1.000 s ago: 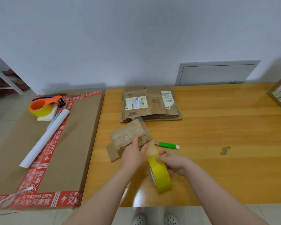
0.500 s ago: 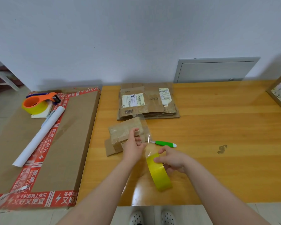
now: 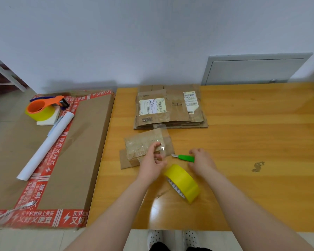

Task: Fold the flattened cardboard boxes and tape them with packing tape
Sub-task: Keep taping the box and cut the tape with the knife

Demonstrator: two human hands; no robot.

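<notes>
From where I stand, the left hand (image 3: 150, 165) has its thumb and fingertips (image 3: 157, 144) pinched on a strip of clear tape (image 3: 163, 150) at the near right corner of the small brown cardboard box (image 3: 141, 142). I take it the pinch is there to keep the strip taut and stop it curling back on itself.

The right hand (image 3: 202, 161) hovers over the back end of the green-handled cutter (image 3: 185, 157) with its fingers curved down. I cannot tell whether they have closed on the handle (the hand hides that end). My guess is that the blade is wanted to sever the strip.

The yellow roll of packing tape (image 3: 184, 182) lies tilted on the wooden table (image 3: 252, 142) between the 2 hands, with neither hand on it.

The small box sits near the table's left edge, just in front of the stack of flattened brown cardboard boxes (image 3: 170, 113). It looks squat and a little crumpled, its top glossy under tape, and 1 flap pokes out flat at its near left. The stack behind it bears torn shipping labels and waits unfolded.

Off to the left, on a large brown carton (image 3: 91, 142), rest an orange tape dispenser (image 3: 43, 107) and a white paper tube (image 3: 45, 147).
</notes>
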